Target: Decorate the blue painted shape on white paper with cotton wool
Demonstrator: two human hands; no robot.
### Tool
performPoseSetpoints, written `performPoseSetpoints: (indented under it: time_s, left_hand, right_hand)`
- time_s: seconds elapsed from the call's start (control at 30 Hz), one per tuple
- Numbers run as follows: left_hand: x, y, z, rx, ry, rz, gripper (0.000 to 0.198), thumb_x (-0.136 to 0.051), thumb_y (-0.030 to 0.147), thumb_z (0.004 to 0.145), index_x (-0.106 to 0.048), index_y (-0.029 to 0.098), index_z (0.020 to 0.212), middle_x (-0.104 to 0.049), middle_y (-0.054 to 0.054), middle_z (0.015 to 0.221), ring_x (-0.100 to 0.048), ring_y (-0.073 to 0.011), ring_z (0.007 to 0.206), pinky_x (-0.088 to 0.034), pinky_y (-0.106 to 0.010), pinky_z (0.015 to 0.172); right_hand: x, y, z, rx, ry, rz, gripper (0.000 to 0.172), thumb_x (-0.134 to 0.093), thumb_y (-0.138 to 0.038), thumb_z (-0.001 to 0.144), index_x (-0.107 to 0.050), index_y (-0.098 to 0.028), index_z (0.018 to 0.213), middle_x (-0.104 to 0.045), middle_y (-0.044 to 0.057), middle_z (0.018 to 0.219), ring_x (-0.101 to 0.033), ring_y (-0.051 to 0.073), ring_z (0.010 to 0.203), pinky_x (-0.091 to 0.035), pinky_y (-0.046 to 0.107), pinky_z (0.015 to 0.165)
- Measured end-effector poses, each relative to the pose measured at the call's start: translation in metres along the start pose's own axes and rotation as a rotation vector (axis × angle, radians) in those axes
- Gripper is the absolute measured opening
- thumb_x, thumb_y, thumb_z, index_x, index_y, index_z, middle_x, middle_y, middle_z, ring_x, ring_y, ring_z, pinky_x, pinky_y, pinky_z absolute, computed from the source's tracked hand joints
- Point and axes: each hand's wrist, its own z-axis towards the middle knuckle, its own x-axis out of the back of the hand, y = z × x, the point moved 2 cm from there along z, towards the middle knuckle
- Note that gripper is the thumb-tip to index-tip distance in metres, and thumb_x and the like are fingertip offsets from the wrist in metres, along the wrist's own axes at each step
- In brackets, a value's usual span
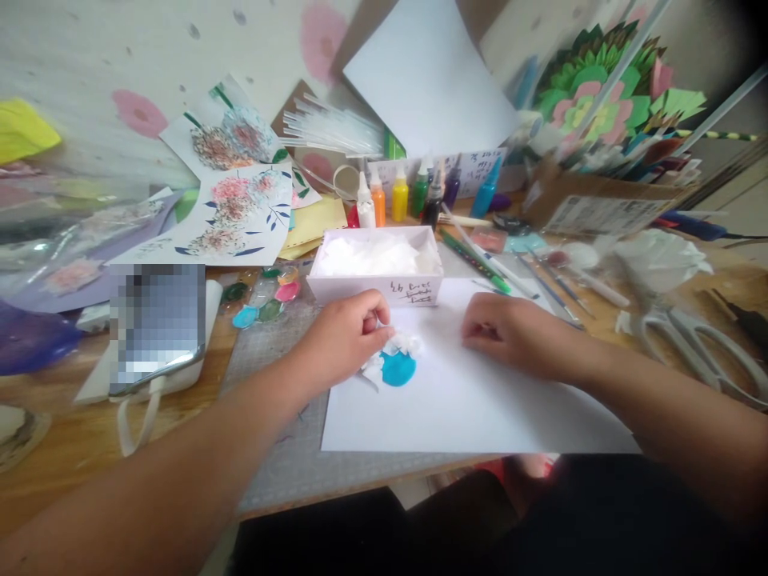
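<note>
A sheet of white paper (474,408) lies in front of me. On its left part is a round blue patch (399,369), with crumpled white bits that look like tissue (403,344) along its upper and left edges. My left hand (351,336) is at the patch's upper left, thumb and fingers pinched together beside the white bits; what sits between the fingertips is hidden. My right hand (501,332) rests on the right side of the paper, fingers curled closed, and I cannot make out anything in them. A white box (375,290) holding white fluffy material (375,256) stands just behind the paper.
A grey cutting mat (270,432) lies under the paper. Paint bottles (400,196) stand behind the box. Left are paint pots (270,310) and a phone (162,328) with a cable. Right are brushes (552,284), scissors (690,344) and a cardboard box (606,204) of tools.
</note>
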Motion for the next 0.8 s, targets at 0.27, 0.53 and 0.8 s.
performPoseSetpoints:
  time_s: [0.27,0.53,0.8]
  left_hand:
    - [0.012,0.015,-0.014,-0.261,-0.116,0.104,0.01,-0.056,0.028,0.075,-0.06,0.019,0.071,-0.051,0.003,0.069,-0.046,-0.0078,0.059,-0.033,-0.02,0.053]
    - [0.008,0.007,-0.01,-0.34,-0.33,0.184,0.015,-0.052,0.024,0.078,-0.066,0.025,0.082,-0.054,0.003,0.08,-0.049,-0.0076,0.065,-0.035,-0.02,0.058]
    - [0.008,-0.003,-0.002,-0.275,-0.187,0.265,0.017,-0.052,0.029,0.078,-0.065,0.026,0.088,-0.055,0.001,0.081,-0.049,-0.0097,0.066,-0.034,-0.022,0.058]
  right_hand:
    - [0.01,-0.003,-0.007,0.006,0.013,0.018,0.025,-0.057,-0.031,0.075,-0.06,-0.02,0.098,-0.057,0.006,0.091,-0.054,0.017,0.077,-0.041,0.029,0.068]
    - [-0.006,0.004,-0.006,0.074,0.105,-0.031,0.015,-0.054,-0.025,0.08,-0.065,-0.019,0.089,-0.059,0.005,0.089,-0.057,0.016,0.079,-0.043,0.028,0.071]
    - [-0.008,-0.007,-0.006,0.052,0.157,-0.124,0.014,-0.048,-0.019,0.082,-0.059,-0.017,0.074,-0.057,0.003,0.076,-0.054,0.014,0.068,-0.04,0.025,0.06]
